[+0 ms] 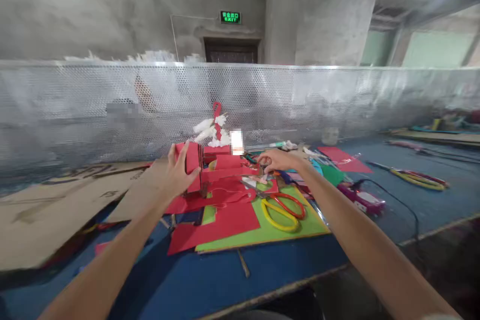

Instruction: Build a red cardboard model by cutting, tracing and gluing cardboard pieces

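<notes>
My left hand has its thumb and fingers around a red box-like cardboard piece standing at the left of the work area. My right hand is over the small scraps right of centre, its fingers bent together; what they hold, if anything, is too small to make out. Between and below the hands lie cut red sheets on a lime green board. Scissors with one yellow and one red-orange handle rest on the board, just below my right hand.
Flat brown cardboard covers the left of the blue table. A purple device with a black cable, a red sheet and yellow-handled pliers lie at right. A perforated metal screen runs behind. White-and-red pieces stand at centre back.
</notes>
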`<act>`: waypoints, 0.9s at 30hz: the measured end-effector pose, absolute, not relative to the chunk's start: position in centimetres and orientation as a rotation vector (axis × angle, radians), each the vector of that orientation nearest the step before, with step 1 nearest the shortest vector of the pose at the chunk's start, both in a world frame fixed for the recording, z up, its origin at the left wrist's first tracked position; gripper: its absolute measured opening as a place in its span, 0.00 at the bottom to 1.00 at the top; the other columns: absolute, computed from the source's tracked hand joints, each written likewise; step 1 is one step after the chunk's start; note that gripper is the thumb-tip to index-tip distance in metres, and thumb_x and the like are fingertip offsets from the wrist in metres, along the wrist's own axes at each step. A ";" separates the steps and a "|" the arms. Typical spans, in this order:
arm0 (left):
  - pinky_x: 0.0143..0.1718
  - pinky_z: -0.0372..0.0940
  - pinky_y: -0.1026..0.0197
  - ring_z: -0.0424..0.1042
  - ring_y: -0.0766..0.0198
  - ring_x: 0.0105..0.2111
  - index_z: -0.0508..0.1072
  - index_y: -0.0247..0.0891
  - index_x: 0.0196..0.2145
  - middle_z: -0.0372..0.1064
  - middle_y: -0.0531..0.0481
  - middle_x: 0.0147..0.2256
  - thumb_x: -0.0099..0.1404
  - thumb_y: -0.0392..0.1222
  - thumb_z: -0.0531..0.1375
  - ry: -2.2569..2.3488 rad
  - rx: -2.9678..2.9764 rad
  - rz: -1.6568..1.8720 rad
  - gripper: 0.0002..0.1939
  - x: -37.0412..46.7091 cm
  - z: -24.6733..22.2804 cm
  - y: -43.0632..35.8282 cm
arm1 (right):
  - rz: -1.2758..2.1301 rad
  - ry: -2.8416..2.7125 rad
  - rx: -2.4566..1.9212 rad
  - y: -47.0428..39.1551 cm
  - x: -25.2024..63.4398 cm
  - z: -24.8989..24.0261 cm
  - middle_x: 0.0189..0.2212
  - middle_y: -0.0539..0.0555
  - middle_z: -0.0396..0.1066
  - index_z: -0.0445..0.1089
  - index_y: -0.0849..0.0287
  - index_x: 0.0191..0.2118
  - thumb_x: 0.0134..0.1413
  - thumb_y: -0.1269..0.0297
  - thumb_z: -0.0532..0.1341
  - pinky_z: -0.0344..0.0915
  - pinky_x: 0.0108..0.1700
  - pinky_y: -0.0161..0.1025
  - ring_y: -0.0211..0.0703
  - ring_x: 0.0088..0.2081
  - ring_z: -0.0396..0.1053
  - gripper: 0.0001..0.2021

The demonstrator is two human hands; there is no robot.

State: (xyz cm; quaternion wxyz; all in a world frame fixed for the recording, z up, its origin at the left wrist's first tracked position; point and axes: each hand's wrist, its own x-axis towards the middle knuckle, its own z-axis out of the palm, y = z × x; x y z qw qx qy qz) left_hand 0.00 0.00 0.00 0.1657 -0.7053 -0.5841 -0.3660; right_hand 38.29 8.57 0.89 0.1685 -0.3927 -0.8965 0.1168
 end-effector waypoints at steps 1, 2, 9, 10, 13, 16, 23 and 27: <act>0.66 0.52 0.34 0.46 0.32 0.71 0.50 0.36 0.73 0.41 0.26 0.72 0.66 0.51 0.62 -1.658 -2.014 -1.058 0.44 -0.1 -0.1 0.1 | 0.295 -2.531 -1.117 8.4 38.0 0.9 0.42 0.58 0.80 0.78 0.60 0.48 0.49 0.68 0.68 0.65 0.39 0.35 0.50 0.41 0.76 0.18; 0.66 0.52 0.34 0.45 0.32 0.72 0.50 0.36 0.73 0.41 0.26 0.72 0.66 0.52 0.62 -1.652 -2.021 -1.072 0.44 -0.1 -0.2 0.2 | 0.266 -2.515 -1.114 8.2 37.7 0.9 0.40 0.57 0.80 0.79 0.59 0.44 0.51 0.69 0.66 0.65 0.39 0.36 0.49 0.39 0.76 0.13; 0.67 0.51 0.32 0.38 0.35 0.73 0.45 0.41 0.74 0.38 0.32 0.73 0.66 0.53 0.61 -1.614 -2.104 -1.136 0.46 -0.7 -0.7 1.0 | 0.273 -2.492 -1.055 7.6 37.3 1.0 0.35 0.54 0.80 0.78 0.57 0.39 0.58 0.62 0.63 0.63 0.35 0.35 0.44 0.32 0.74 0.08; 0.67 0.51 0.32 0.37 0.35 0.73 0.44 0.42 0.74 0.37 0.32 0.74 0.66 0.54 0.61 -1.611 -2.115 -1.144 0.46 -0.8 -0.8 1.1 | 0.296 -2.502 -1.042 7.6 37.4 0.9 0.34 0.54 0.80 0.78 0.57 0.40 0.58 0.62 0.63 0.63 0.34 0.34 0.43 0.32 0.74 0.08; 0.67 0.50 0.32 0.35 0.36 0.74 0.44 0.44 0.75 0.34 0.34 0.74 0.66 0.55 0.61 -1.614 -2.133 -1.167 0.47 -1.0 -0.9 1.3 | 0.330 -2.512 -1.011 7.9 37.3 0.6 0.35 0.54 0.79 0.78 0.58 0.42 0.56 0.64 0.65 0.63 0.34 0.34 0.43 0.33 0.74 0.09; 0.68 0.49 0.33 0.33 0.37 0.74 0.43 0.43 0.75 0.33 0.34 0.74 0.66 0.56 0.60 -1.630 -2.147 -1.172 0.47 -1.0 -1.0 1.3 | 0.301 -2.500 -1.007 8.2 37.1 0.2 0.35 0.54 0.79 0.78 0.59 0.42 0.56 0.67 0.66 0.62 0.36 0.34 0.43 0.34 0.73 0.08; 0.68 0.48 0.32 0.33 0.36 0.74 0.44 0.43 0.75 0.33 0.33 0.74 0.66 0.56 0.60 -1.635 -2.145 -1.194 0.47 -0.8 -0.9 1.2 | 0.275 -2.471 -1.001 8.6 37.1 0.2 0.32 0.51 0.76 0.76 0.59 0.46 0.56 0.68 0.65 0.59 0.33 0.34 0.41 0.30 0.69 0.12; 0.67 0.48 0.30 0.33 0.36 0.74 0.43 0.44 0.75 0.33 0.33 0.74 0.66 0.56 0.61 -1.633 -2.156 -1.193 0.47 -0.8 -0.9 1.2 | 0.248 -2.489 -0.954 8.7 37.4 0.3 0.36 0.54 0.76 0.77 0.57 0.44 0.57 0.69 0.64 0.61 0.35 0.35 0.43 0.33 0.70 0.09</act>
